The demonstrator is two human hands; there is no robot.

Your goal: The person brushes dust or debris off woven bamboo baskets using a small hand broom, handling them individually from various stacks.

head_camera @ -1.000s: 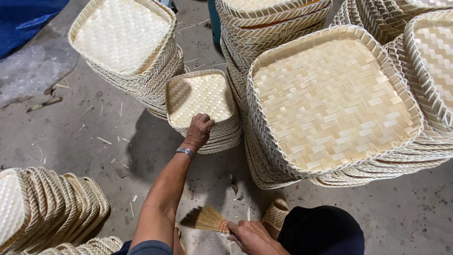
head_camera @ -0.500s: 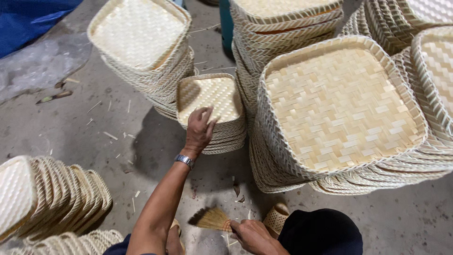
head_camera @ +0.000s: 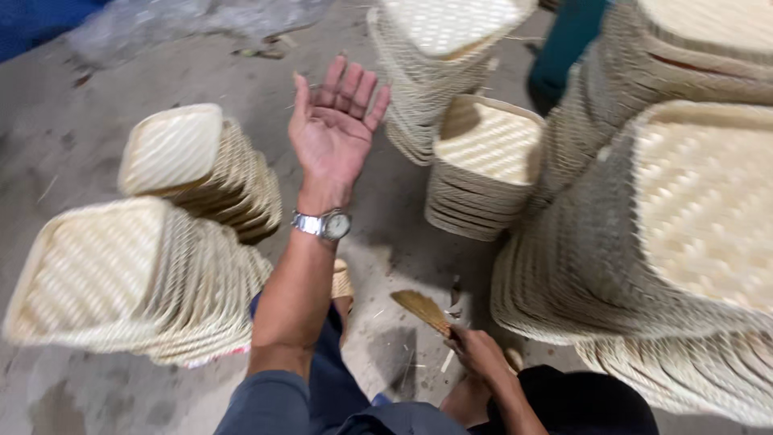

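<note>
While the left hand (head_camera: 334, 133) hangs open in the air, palm up, fingers spread, holding nothing, the right hand (head_camera: 475, 350) is clenched on a small brush (head_camera: 423, 308), low near the knees, bristle end just above the concrete floor (head_camera: 97, 105).

Nearest to the open hand: a short stack of small square woven trays (head_camera: 483, 173) to its right, and a toppled stack of small trays (head_camera: 201, 173) to its left, lying on its side.

Judgement: grip a tray by its rim, not the weave, and lift the top one straight up so the pile doesn't shift. Keep the brush angled clear of the legs.

Around:
- bigger toppled stack (head_camera: 129, 278), bottom left, leaning close to the left forearm
- tall stack of large trays (head_camera: 668, 242), right, crowding the brush hand
- further stack (head_camera: 443, 48), top centre
- teal post (head_camera: 568, 40) behind it
- bamboo slivers on the floor

Tight space; an elbow could knock either side pile.
</note>
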